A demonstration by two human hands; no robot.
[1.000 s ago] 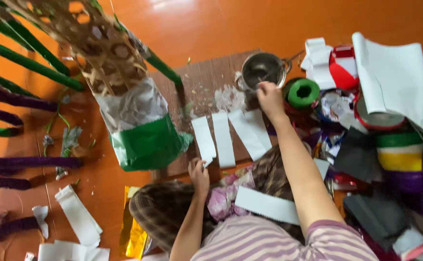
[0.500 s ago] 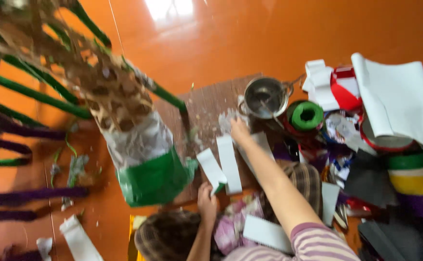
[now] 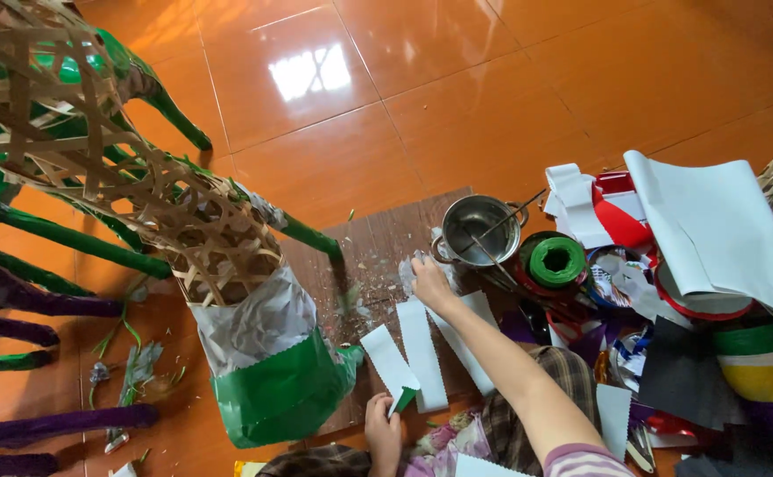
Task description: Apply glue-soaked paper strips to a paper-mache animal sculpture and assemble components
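R hand (image 3: 429, 276) lies fingers-down on a crumpled white paper scrap (image 3: 411, 267) on the brown board (image 3: 377, 247), just near-left of the steel pot (image 3: 477, 230). L hand (image 3: 383, 433) pinches the near end of a white paper strip (image 3: 388, 362). Orange tiled floor (image 3: 457, 97); woven bamboo frame (image 3: 121, 177) at left.

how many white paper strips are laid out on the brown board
3, side by side near its front edge. The left strip is touched by the left hand, the middle strip lies beside it, and the right strip runs partly under the right forearm.
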